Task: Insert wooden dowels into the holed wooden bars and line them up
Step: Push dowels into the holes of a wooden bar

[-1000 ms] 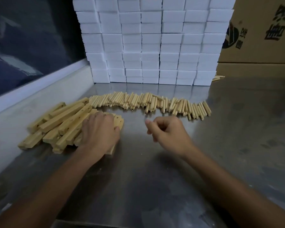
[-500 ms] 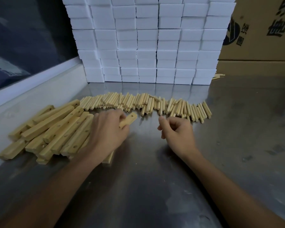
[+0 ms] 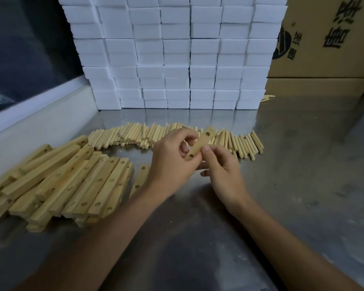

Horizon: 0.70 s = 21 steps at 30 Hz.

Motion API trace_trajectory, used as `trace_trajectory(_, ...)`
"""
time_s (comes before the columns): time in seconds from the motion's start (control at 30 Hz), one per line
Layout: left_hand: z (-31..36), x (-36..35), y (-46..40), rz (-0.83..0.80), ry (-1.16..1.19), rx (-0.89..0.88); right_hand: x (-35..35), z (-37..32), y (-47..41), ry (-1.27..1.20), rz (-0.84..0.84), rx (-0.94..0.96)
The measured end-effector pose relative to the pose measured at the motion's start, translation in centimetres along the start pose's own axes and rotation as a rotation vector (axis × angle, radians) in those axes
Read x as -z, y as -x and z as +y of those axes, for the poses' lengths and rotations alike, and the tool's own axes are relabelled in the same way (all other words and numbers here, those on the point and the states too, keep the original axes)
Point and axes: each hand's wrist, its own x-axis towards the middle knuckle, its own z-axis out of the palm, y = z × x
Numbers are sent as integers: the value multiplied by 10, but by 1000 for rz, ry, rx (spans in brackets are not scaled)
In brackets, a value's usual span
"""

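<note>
One holed wooden bar (image 3: 200, 143) is now up off the bench (image 3: 303, 164), lifted from the bar pile (image 3: 72, 177) where the left hand (image 3: 172, 162) rested a second ago. Both hands are clamped on it, the right hand (image 3: 221, 164) having joined at its near end. Its long axis runs from near-left to far-right, far end raised, holes facing the camera. No dowel is fitted yet; the dowel row (image 3: 177, 135) lies just behind.

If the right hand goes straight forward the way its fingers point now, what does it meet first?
The right hand already touches the held wooden bar, gripped with the left hand. Past that bar, it would probably reach the row of dowels on the table; depth is unclear.
</note>
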Motion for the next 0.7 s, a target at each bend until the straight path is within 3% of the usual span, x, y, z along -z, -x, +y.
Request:
trace_trajectory(0.17, -11, -3, 12, -75, 24, 106, -2, 2, -2, 49, 26, 53)
trace_trajectory(0.3, -14, -4, 18, -236, 291, 393, -6, 3, -7, 135, 32, 88)
trace_trajectory(0.5, -20, -6, 24, -166, 415, 555, 3, 9, -21, 311, 114, 84)
trace_trajectory(0.6, -23, -6, 25, -115, 399, 617, 14, 15, -27, 542, 233, 112)
trace_trajectory(0.7, -27, -5, 26, -70, 323, 626, 19, 21, -28, 784, 235, 82)
